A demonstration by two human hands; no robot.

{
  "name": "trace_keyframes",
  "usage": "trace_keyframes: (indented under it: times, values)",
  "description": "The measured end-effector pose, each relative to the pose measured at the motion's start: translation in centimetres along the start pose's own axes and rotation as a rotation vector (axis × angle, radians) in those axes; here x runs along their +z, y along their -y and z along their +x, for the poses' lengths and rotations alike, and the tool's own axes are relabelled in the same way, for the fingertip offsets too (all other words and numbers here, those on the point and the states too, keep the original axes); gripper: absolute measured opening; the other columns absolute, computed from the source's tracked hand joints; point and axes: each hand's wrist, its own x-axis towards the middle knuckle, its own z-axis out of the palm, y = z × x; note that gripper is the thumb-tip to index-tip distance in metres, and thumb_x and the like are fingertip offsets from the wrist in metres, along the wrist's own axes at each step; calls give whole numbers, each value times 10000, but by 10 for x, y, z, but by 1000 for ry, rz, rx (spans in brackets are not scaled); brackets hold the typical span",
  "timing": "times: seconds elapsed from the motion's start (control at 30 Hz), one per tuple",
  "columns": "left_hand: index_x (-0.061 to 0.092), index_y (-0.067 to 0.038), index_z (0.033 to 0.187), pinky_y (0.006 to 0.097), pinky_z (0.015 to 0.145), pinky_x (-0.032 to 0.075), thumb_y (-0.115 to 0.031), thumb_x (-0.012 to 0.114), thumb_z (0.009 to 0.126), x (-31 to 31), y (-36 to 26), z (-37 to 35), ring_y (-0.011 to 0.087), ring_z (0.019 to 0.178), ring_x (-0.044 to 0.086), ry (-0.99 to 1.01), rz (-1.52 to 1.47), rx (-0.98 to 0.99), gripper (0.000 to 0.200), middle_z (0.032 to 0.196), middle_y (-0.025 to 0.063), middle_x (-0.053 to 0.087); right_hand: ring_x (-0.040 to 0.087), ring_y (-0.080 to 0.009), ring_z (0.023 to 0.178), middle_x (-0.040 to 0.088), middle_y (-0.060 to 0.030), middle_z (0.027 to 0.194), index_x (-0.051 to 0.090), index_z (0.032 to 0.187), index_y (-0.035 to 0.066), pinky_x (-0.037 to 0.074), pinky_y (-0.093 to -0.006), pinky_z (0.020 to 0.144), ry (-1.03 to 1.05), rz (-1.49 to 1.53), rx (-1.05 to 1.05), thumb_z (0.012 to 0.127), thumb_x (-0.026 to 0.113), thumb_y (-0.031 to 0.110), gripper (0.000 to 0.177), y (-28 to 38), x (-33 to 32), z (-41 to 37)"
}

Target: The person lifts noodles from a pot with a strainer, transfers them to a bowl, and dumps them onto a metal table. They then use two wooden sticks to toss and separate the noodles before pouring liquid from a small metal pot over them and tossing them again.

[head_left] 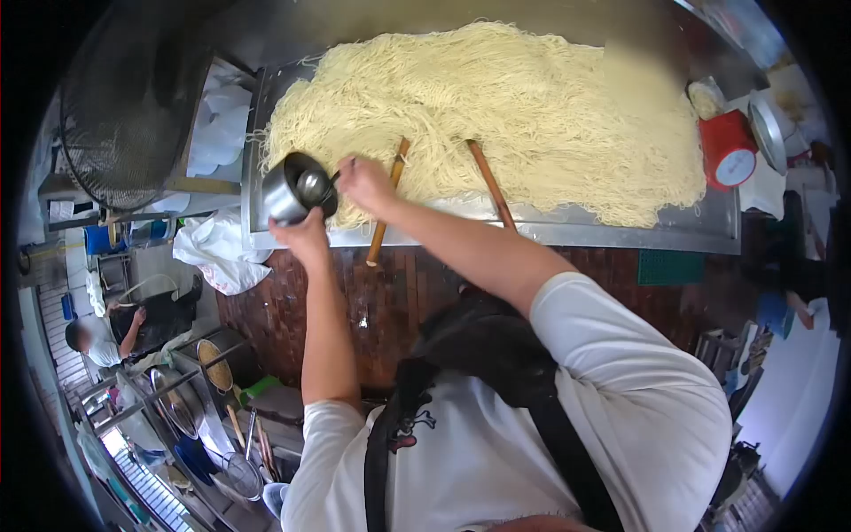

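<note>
My left hand [304,236] grips a shiny metal pot [280,197] from below, at the near left corner of a metal table [612,235]. The pot is tilted, with its mouth facing right. In my right hand [365,185] is the handle of a ladle [312,186], whose round bowl sits inside the mouth of the pot. What the pot contains cannot be made out. A wide heap of pale noodles [496,106] covers the table beyond my hands. Beside my right wrist, a wooden stick [383,217] rests across the near edge; a second wooden stick [489,182] lies farther right.
A red scale [728,151] stands at the table's right end. White plastic bags [222,253] hang at the left corner, below a large round mesh fan [124,133]. Another person [133,332] is at the far left. A rack of strainers [239,474] stands lower left.
</note>
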Motion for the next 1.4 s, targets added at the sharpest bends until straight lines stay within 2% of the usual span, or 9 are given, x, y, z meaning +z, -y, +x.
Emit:
trace_keyframes:
  times: [0.23, 0.47, 0.77, 0.87, 0.97, 1.07, 1.17, 1.23, 1.4]
  values:
    - [260, 121, 1383, 473, 1062, 346, -77, 743, 652, -21, -71, 20, 471, 1196, 401, -63, 155, 276, 898, 1288, 352, 383, 682, -204, 611, 689, -144, 702, 637, 902, -41, 555, -330, 579, 135, 491, 284, 964, 540, 214, 280, 35, -5, 53]
    - [246, 96, 1401, 474, 1079, 328, -14, 689, 667, -6, -70, -33, 472, 1202, 381, 73, 177, 335, 865, 1277, 328, 370, 684, -218, 721, 682, -178, 858, 582, 1142, -73, 578, -316, 660, 127, 478, 505, 1039, 454, 226, 341, 22, -71, 24]
    - [303, 33, 1398, 437, 970, 488, 39, 690, 657, 23, -164, -49, 414, 1185, 433, 135, 262, 873, 836, 1273, 262, 387, 693, -292, 769, 671, -236, 919, 537, 1146, -96, 587, -357, 696, -10, 963, 481, 1007, 443, 154, 301, 53, -179, 25]
    - [303, -32, 1416, 448, 995, 441, 33, 691, 698, 53, -195, -101, 398, 1176, 441, 234, 75, 816, 819, 1283, 249, 346, 689, -284, 796, 673, -219, 920, 542, 1145, -84, 587, -380, 723, -57, 1054, 526, 1011, 446, 179, 310, 35, -244, 6]
    - [327, -30, 1384, 451, 919, 539, 54, 655, 752, 121, -206, -174, 302, 1128, 497, 338, -396, 366, 717, 1232, 166, 446, 682, -269, 865, 670, -203, 980, 503, 1255, -67, 572, -377, 790, -84, 1005, 446, 998, 476, 184, 360, 5, -344, -38]
    - [431, 24, 1200, 559, 901, 568, 10, 564, 810, 202, -198, -234, 324, 1047, 554, 907, -834, -741, 412, 1172, 183, 493, 637, -183, 808, 642, -84, 936, 372, 1453, 27, 537, -328, 765, 333, 479, 352, 971, 567, 176, 540, 2, -491, -114]
    - [459, 42, 1165, 543, 955, 550, -7, 547, 806, 262, -247, -357, 416, 1054, 563, 1154, -660, -927, 373, 1186, 226, 475, 548, -96, 777, 568, -13, 878, 285, 1520, 67, 499, -267, 699, 392, -70, 110, 955, 607, 137, 654, -27, -631, -210]
    - [466, 51, 1172, 557, 1001, 510, -51, 584, 834, 309, -257, -427, 417, 1123, 531, 1312, -600, -1038, 372, 1202, 256, 490, 524, -86, 757, 571, -14, 882, 392, 1469, 82, 476, -249, 662, 247, 77, 477, 959, 584, 81, 545, -20, -712, -271]
    - [477, 100, 1207, 522, 925, 561, -45, 518, 885, 397, -324, -585, 380, 1108, 578, 1626, -527, -1026, 356, 1181, 242, 555, 541, -97, 761, 601, -17, 876, 464, 1413, 57, 482, -256, 681, -118, 38, 630, 938, 596, 72, 493, -4, -819, -367]
